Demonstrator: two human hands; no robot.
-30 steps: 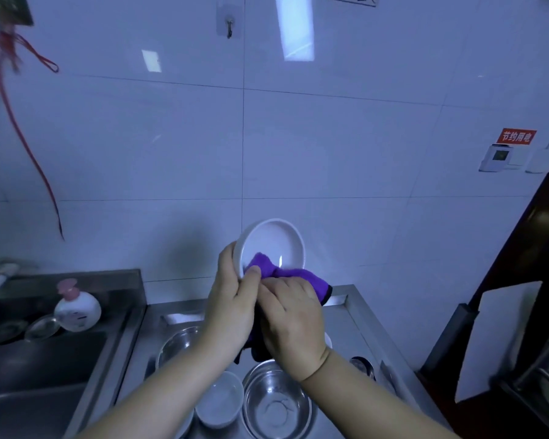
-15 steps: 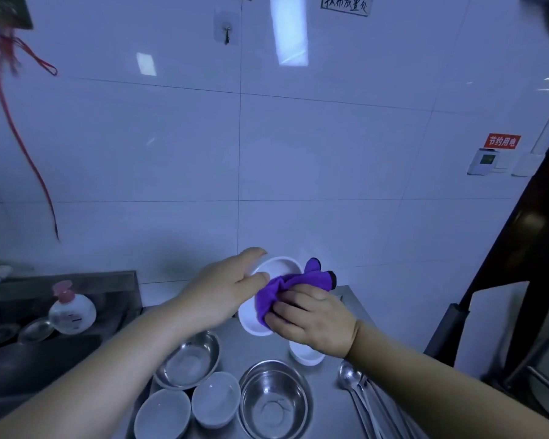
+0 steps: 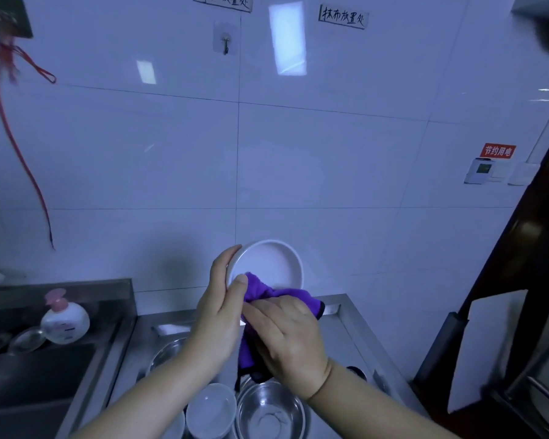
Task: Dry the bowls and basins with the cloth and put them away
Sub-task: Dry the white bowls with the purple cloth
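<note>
Here the left hand [image 3: 217, 315] grips the bowl [image 3: 267, 264], cloth [image 3: 257, 291] just beside.

Bare forearms — no sleeves; hands [image 3: 254, 324] ungloved.

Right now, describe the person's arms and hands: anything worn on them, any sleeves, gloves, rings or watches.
Both forearms are bare up to the bottom edge of the picture, so no sleeves show. The left hand and the right hand wear no gloves. No ring, watch or bracelet shows on the fingers or wrists that are visible. The nails look short and unpainted.
</note>
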